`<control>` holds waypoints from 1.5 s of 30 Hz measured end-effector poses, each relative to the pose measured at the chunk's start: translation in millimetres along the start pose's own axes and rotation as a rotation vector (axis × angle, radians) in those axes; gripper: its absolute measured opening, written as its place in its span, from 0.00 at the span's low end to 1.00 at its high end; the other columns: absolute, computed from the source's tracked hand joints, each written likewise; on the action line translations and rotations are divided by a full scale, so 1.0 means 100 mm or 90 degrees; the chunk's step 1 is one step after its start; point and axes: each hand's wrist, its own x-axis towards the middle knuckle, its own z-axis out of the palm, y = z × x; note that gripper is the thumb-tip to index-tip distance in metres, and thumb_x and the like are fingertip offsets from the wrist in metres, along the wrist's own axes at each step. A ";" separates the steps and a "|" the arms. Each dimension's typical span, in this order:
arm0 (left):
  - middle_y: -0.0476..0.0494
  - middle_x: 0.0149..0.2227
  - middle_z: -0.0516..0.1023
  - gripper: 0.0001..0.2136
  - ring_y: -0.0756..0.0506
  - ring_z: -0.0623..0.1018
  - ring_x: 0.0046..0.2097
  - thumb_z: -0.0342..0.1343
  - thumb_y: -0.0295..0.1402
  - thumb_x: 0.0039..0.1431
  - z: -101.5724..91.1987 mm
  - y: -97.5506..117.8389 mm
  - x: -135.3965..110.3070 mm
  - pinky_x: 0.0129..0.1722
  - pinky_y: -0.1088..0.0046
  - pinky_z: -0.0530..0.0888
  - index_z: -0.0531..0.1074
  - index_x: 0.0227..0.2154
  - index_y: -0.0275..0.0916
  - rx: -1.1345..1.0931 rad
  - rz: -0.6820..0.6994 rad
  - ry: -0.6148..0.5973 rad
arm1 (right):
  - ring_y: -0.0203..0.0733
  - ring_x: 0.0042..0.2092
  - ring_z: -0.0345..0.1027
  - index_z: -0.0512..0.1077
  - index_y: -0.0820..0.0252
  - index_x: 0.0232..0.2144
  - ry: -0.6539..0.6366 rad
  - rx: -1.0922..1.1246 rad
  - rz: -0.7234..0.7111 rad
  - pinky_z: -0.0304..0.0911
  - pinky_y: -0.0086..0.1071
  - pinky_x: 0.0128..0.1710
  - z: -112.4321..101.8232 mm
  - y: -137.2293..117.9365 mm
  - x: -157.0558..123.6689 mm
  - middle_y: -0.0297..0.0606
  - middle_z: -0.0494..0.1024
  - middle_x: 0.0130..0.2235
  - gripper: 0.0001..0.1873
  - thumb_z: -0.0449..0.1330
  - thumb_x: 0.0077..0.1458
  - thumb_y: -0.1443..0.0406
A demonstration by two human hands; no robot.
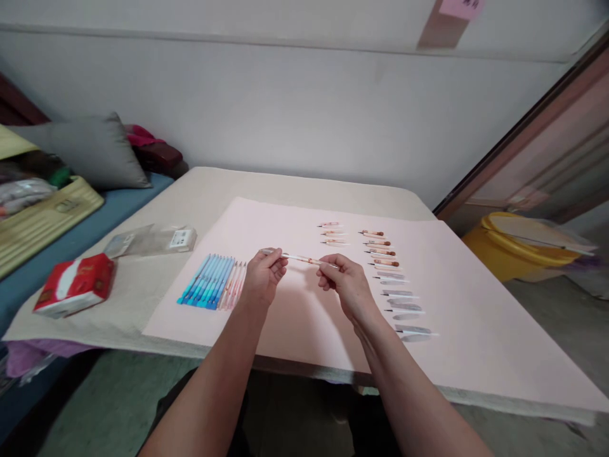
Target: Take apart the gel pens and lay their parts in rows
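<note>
A slender white pen (pixel 303 258) with pinkish-orange markings is held level above the table by both hands. My left hand (pixel 266 274) pinches its left end, and my right hand (pixel 348 282) pinches the right end. Left of my left hand lie a row of blue pens (pixel 207 282) and several pink pens (pixel 232 285), partly covered by the forearm. Beyond my right hand are small pink pen parts with thin refills (pixel 334 233). Farther right runs a column of brown-topped pen parts (pixel 380 252) and grey pen parts (pixel 404 306), with slim refills beside them.
A pale pink sheet (pixel 476 330) covers much of the table (pixel 304 184). To the left are a red tissue pack (pixel 76 282) and a clear plastic package (pixel 152 241). A yellow bucket (pixel 509 251) stands right of the table; a grey cushion (pixel 90 152) lies at far left.
</note>
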 end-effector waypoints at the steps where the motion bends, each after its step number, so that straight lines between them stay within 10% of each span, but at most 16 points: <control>1: 0.49 0.25 0.73 0.09 0.53 0.75 0.26 0.63 0.28 0.44 0.00 0.00 0.00 0.23 0.82 0.70 0.67 0.28 0.35 -0.008 -0.001 0.001 | 0.33 0.22 0.64 0.69 0.62 0.27 0.002 -0.001 0.000 0.59 0.28 0.22 0.00 0.00 0.00 0.35 0.72 0.23 0.09 0.61 0.43 0.61; 20: 0.47 0.25 0.75 0.07 0.52 0.76 0.27 0.61 0.26 0.47 0.03 -0.07 -0.02 0.25 0.81 0.72 0.67 0.28 0.34 -0.060 -0.028 0.015 | 0.35 0.29 0.71 0.73 0.61 0.37 0.084 0.202 0.067 0.68 0.30 0.31 0.00 0.06 0.04 0.37 0.76 0.28 0.16 0.64 0.42 0.65; 45: 0.42 0.32 0.77 0.07 0.52 0.76 0.32 0.60 0.29 0.49 0.02 -0.15 -0.04 0.27 0.80 0.72 0.68 0.30 0.35 -0.051 -0.009 -0.009 | 0.43 0.39 0.69 0.75 0.57 0.38 0.228 0.011 -0.175 0.64 0.41 0.41 -0.24 0.01 0.14 0.38 0.76 0.34 0.17 0.63 0.41 0.68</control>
